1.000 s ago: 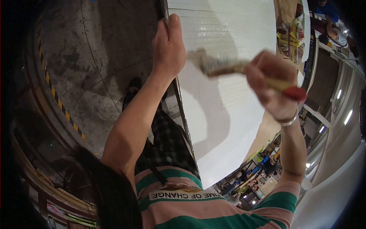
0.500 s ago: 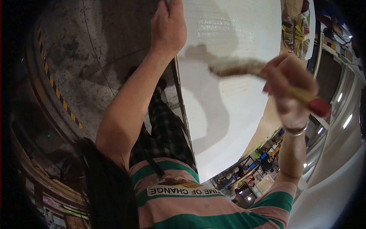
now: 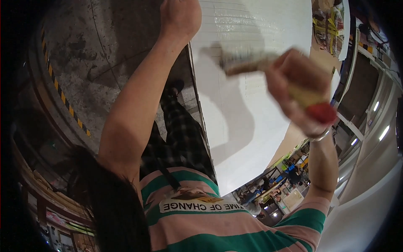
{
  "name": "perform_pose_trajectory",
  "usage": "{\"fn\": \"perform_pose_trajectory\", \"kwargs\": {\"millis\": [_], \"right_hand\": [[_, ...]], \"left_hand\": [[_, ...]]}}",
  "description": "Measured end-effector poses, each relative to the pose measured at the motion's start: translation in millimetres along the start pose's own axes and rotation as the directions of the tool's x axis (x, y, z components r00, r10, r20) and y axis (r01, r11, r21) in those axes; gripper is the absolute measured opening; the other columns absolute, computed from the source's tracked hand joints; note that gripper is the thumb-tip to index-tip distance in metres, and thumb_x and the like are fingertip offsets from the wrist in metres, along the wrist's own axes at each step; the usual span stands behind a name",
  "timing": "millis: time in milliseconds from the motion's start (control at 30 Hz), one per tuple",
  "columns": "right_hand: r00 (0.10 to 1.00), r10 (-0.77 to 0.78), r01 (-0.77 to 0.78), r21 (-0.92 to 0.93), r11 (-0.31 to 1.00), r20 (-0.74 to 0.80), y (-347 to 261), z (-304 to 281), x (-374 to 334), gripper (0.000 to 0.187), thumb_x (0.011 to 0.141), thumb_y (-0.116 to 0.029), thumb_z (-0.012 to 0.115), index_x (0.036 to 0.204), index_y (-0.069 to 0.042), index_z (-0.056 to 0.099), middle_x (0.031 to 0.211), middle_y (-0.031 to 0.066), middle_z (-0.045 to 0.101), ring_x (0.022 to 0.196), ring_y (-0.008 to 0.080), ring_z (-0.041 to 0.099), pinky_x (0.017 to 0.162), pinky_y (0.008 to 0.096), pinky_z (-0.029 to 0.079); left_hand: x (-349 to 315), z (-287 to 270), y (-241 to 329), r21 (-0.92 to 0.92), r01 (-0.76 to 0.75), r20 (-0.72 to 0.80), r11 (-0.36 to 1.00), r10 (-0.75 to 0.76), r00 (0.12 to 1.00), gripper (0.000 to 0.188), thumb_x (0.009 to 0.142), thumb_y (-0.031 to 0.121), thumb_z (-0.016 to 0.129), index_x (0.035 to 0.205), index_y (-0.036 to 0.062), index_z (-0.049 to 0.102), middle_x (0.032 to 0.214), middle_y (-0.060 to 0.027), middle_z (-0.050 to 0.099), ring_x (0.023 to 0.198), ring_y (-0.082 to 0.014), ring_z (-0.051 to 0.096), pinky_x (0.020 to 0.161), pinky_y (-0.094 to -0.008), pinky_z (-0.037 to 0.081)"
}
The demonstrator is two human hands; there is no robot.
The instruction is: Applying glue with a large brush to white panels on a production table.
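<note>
My right hand (image 3: pixel 298 84) is wrapped round the handle of a paintbrush (image 3: pixel 247 63), blurred by motion. Its yellow handle ends in a red tip below my fist, and its wide head points left over a large white panel (image 3: pixel 226 126). A shiny, ridged patch (image 3: pixel 237 25) shows on the panel near the top, and my arm's shadow falls across the white surface. My left hand (image 3: pixel 181 19) is at the panel's left edge by the top of the picture, its fingers mostly cut off or hidden from view.
Left of the panel lies a grey concrete floor (image 3: pixel 84 50) with a yellow-and-black striped line (image 3: pixel 63 96). A bundle tied with yellow strips (image 3: pixel 331 29) is at the upper right. Cluttered workbenches and people (image 3: pixel 277 189) appear beyond the panel.
My right hand and the paintbrush have moved left and slightly upward over the panel. My left hand has shifted a little up and left, and its fingers show less.
</note>
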State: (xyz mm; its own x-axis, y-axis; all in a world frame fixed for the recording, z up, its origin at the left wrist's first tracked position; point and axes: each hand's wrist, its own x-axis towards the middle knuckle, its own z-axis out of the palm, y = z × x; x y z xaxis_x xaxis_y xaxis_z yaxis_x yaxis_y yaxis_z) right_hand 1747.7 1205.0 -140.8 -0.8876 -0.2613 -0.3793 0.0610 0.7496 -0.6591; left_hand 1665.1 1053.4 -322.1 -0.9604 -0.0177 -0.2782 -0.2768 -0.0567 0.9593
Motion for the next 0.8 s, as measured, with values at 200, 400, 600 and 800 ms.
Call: {"fn": "perform_pose_trajectory", "kwargs": {"millis": [200,400,600,800], "right_hand": [[0.977,-0.171,0.160,-0.095,0.983,-0.125,-17,-9,-13,0.019,0.083,-0.009,0.063,0.068,0.001,0.055,0.069,0.0067,0.055,0.056,0.0082,0.052,0.050,0.0209,0.039],[0.997,-0.073,0.071,-0.129,0.989,-0.013,-2,20,-38,0.023,0.076,-0.009,0.071,0.065,-0.002,0.052,0.064,0.0042,0.054,0.057,0.0098,0.050,0.049,0.0226,0.038],[0.982,-0.079,0.056,-0.136,0.989,-0.169,-12,5,-24,0.031,0.083,-0.026,0.064,0.072,0.000,0.055,0.071,0.0039,0.055,0.060,0.0108,0.052,0.053,0.0229,0.040],[0.998,-0.063,0.062,-0.090,0.994,-0.007,-4,18,-63,0.023,0.077,-0.009,0.068,0.066,0.000,0.050,0.067,0.0067,0.054,0.059,0.0131,0.052,0.049,0.0250,0.040]], "left_hand": [[1,1,6,0.031,0.045,-0.047,0.999,-0.043,0.998,0.063,0.097,0.046,0.026,0.127,-0.0061,0.043,0.125,-0.0234,0.049,0.118,-0.0356,0.045,0.099,-0.0412,0.033],[2,3,8,0.026,0.057,-0.006,0.998,-0.057,0.998,0.062,0.098,0.045,0.025,0.130,-0.0049,0.041,0.131,-0.0227,0.044,0.121,-0.0366,0.042,0.101,-0.0421,0.032],[0,6,14,0.122,0.096,-0.145,0.988,-0.078,0.986,0.062,0.098,0.045,0.025,0.132,-0.0050,0.039,0.134,-0.0218,0.042,0.124,-0.0357,0.039,0.102,-0.0423,0.030],[0,4,14,0.025,0.085,-0.043,0.996,-0.084,0.996,0.063,0.097,0.046,0.027,0.130,-0.0055,0.042,0.133,-0.0218,0.043,0.123,-0.0349,0.040,0.102,-0.0417,0.030]]}}
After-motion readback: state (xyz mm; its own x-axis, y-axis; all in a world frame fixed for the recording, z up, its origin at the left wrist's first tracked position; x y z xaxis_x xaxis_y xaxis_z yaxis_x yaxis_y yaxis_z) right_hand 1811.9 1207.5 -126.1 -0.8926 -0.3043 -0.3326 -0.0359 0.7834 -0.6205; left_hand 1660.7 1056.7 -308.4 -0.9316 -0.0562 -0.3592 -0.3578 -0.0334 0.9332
